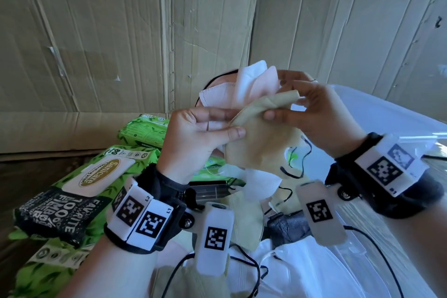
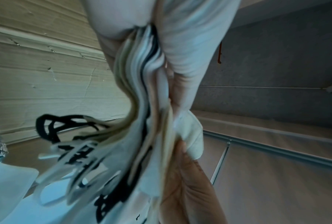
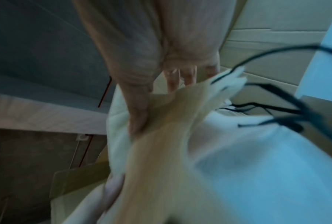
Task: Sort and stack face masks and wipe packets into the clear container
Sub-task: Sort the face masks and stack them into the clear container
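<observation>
Both hands hold a bundle of face masks (image 1: 256, 133) up in front of me, above the table. A beige mask faces me, with white and pale pink masks (image 1: 244, 87) fanned behind it. My left hand (image 1: 205, 133) pinches the bundle's left edge between thumb and fingers. My right hand (image 1: 312, 109) grips the beige mask's top corner. In the left wrist view the stacked mask edges (image 2: 142, 84) and black ear loops (image 2: 52, 128) hang down. The right wrist view, blurred, shows the beige mask (image 3: 161, 136) under my thumb. Green wipe packets (image 1: 101, 176) lie at the left. The clear container (image 1: 396, 128) sits at the right.
More beige, white and dark masks (image 1: 244, 220) with black loops lie on the table below my hands. A black-labelled wipe pack (image 1: 55, 215) rests on the green ones. Cardboard walls (image 1: 121, 31) close off the back.
</observation>
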